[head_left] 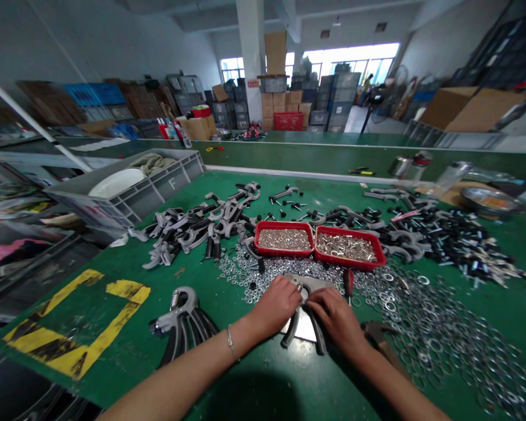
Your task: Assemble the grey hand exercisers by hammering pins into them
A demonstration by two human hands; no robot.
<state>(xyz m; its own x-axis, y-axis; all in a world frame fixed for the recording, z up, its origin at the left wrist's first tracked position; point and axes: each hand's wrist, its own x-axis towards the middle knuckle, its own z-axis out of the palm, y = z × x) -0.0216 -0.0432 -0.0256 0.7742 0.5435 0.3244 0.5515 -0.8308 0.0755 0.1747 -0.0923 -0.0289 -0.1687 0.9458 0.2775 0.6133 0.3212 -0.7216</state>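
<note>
A hand grip strengthener (318, 333) with grey-and-black handles lies on a metal plate (307, 324) in front of me, its two handles pointing toward me. My left hand (280, 301) is closed at its upper left, by the spring. From the other side, my right hand (335, 316) pinches close to the pivot; any small part between those fingertips is hidden. Just right of the plate lies a red-handled screwdriver (348, 283). A hammer (379, 336) rests partly under my right forearm. Several assembled hand grips (186, 321) are stacked to the left.
Beyond the plate stand two red trays of small metal parts, the left tray (284, 253) and the right tray (379, 257). Loose nuts (245, 272) and metal rings (442, 345) spread around. Grey handle parts (197, 231) pile behind, near a grey crate (158, 190). Yellow-black tape (61, 354) marks the left.
</note>
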